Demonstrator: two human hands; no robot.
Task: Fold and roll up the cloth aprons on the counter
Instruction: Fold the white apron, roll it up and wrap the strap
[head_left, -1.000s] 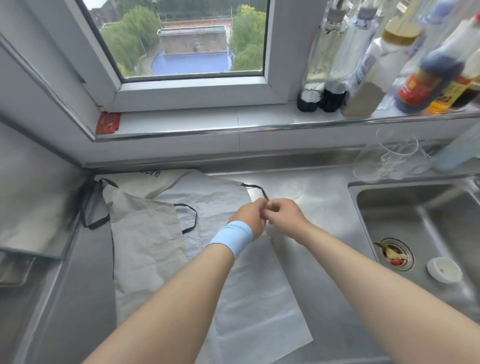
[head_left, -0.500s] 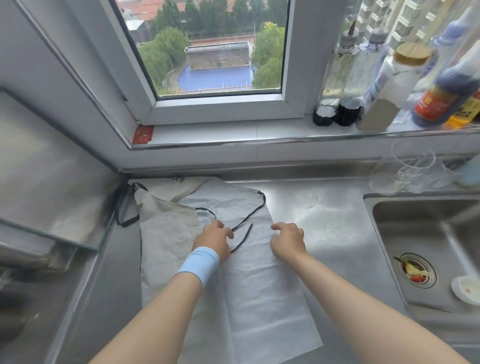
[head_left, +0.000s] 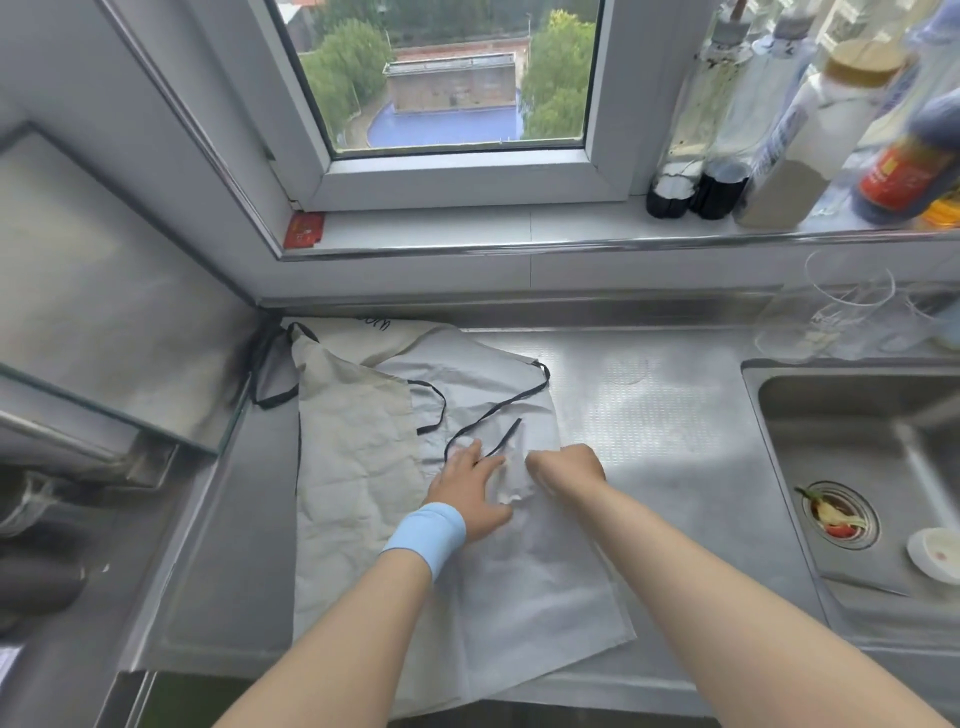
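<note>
Steel counter (head_left: 675, 415) under window: grey apron (head_left: 519, 571) lies long axis toward the sill, left hand (head_left: 470, 491) flat and released on it, right hand (head_left: 566, 467) clenched pinching its right edge.

Bare worktop (head_left: 660, 415) lies open between the aprons (head_left: 519, 571) and sink (head_left: 852, 441); glassware (head_left: 852, 306) crowds the back-right corner.

We found two aprons (head_left: 467, 519) overlapping on counter (head_left: 675, 441), toward its left end, near back edge. Sink (head_left: 857, 467) sat at counter's right end. Bottles (head_left: 779, 130) stood on sill (head_left: 467, 228) behind counter, right side.
</note>
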